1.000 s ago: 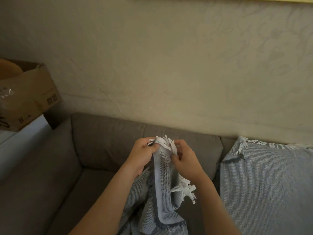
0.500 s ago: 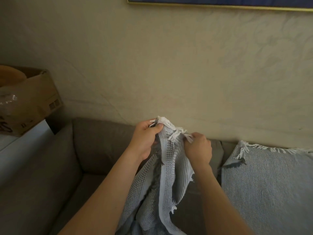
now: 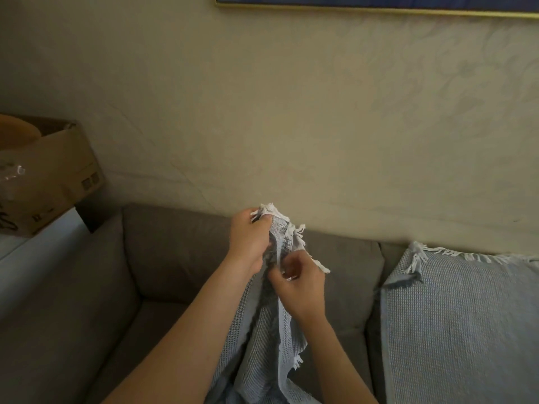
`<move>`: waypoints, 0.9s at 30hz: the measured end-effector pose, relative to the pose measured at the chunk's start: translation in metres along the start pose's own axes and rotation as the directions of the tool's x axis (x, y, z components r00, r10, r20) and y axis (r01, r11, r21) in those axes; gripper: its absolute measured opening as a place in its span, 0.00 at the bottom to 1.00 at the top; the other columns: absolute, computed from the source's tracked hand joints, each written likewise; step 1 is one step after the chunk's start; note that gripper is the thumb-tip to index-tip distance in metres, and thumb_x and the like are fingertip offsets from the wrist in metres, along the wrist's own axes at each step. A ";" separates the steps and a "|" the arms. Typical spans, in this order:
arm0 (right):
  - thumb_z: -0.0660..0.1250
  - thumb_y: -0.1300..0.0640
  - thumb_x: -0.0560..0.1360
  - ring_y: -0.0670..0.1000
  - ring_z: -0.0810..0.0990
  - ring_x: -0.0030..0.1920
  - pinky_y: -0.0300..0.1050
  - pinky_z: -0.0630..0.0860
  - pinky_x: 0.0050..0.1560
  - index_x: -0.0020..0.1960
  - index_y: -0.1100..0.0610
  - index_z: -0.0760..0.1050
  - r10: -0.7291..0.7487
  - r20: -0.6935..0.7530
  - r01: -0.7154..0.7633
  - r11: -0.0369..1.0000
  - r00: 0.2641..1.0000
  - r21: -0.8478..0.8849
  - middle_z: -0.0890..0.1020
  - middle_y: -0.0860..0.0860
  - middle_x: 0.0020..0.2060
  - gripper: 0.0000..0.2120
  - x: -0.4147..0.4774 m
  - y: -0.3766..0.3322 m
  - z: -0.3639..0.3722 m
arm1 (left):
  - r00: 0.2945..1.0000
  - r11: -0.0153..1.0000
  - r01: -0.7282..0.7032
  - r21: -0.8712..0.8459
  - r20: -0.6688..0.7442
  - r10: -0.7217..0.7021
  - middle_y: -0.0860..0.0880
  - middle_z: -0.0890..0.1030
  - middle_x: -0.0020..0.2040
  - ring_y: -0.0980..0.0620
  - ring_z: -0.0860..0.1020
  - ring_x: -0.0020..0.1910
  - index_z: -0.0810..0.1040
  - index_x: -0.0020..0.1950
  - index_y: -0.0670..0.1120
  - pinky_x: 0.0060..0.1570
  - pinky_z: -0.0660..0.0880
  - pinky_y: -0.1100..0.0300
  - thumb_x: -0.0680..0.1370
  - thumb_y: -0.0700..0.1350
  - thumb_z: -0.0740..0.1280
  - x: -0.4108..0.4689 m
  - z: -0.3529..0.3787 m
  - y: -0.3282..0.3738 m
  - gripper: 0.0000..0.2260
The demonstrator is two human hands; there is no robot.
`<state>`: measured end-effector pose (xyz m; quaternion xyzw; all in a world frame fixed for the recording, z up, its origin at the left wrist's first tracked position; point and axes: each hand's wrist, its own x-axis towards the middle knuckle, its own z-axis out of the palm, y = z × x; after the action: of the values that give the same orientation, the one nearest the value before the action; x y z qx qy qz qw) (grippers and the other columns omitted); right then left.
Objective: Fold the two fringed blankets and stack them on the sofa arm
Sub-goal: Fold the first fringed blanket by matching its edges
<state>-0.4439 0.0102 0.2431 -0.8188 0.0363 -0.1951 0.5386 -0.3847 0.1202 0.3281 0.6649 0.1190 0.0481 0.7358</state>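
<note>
Gripping waffle-weave fringed blanket | left hand clutches tasselled corner | right hand pinches edge

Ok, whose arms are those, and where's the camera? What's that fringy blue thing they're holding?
Those are a person's own two arms. The camera sits on their head and looks down, so you see what they see. The left hand grips the fringed top corner of a light blue blanket; the right hand pinches its edge just below. The rest hangs down. A second fringed blanket is draped over the grey sofa on the right. A cardboard box sits on the left.
</note>
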 end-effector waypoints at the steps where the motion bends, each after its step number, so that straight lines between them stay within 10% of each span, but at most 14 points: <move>1: 0.77 0.45 0.67 0.45 0.81 0.36 0.41 0.79 0.39 0.41 0.49 0.75 0.017 0.046 -0.017 1.000 0.999 -0.011 0.82 0.46 0.34 0.13 -0.002 0.001 0.002 | 1.000 1.000 0.001 0.007 -0.006 0.000 0.44 0.74 0.37 0.48 0.71 0.38 0.79 0.46 0.37 0.39 0.68 0.52 0.81 0.35 0.66 0.000 0.002 -0.001 0.06; 11: 0.66 0.67 0.79 0.43 0.78 0.32 0.32 0.69 0.32 0.55 0.54 0.73 -0.010 0.074 0.016 0.997 0.997 -0.073 0.80 0.45 0.31 0.11 0.005 0.032 0.002 | 0.994 0.981 0.099 -0.164 -0.024 -0.104 0.43 0.78 0.41 0.48 0.77 0.39 0.76 0.52 0.42 0.35 0.75 0.58 0.85 0.33 0.59 0.014 0.011 0.003 0.08; 19: 0.62 0.76 0.76 0.45 0.72 0.39 0.30 0.66 0.40 0.44 0.57 0.75 -0.197 -0.157 0.162 0.964 0.968 -0.213 0.72 0.48 0.40 0.15 0.004 0.044 0.000 | 0.991 0.928 0.113 -0.356 -0.021 -0.129 0.42 0.80 0.45 0.50 0.81 0.37 0.76 0.60 0.36 0.32 0.81 0.60 0.85 0.30 0.57 0.018 0.013 0.013 0.09; 27: 0.67 0.53 0.77 0.49 0.78 0.46 0.45 0.78 0.48 0.46 0.57 0.78 -0.185 0.097 0.204 0.944 0.978 -0.261 0.75 0.51 0.57 0.07 0.001 0.050 0.019 | 0.993 0.890 0.116 -0.441 0.017 -0.121 0.37 0.80 0.50 0.46 0.83 0.41 0.74 0.67 0.29 0.40 0.83 0.55 0.86 0.31 0.59 0.019 0.021 0.015 0.12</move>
<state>-0.4289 0.0059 0.1922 -0.8904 -0.0377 -0.2111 0.4014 -0.3598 0.1063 0.3428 0.4722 0.1494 0.0326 0.8681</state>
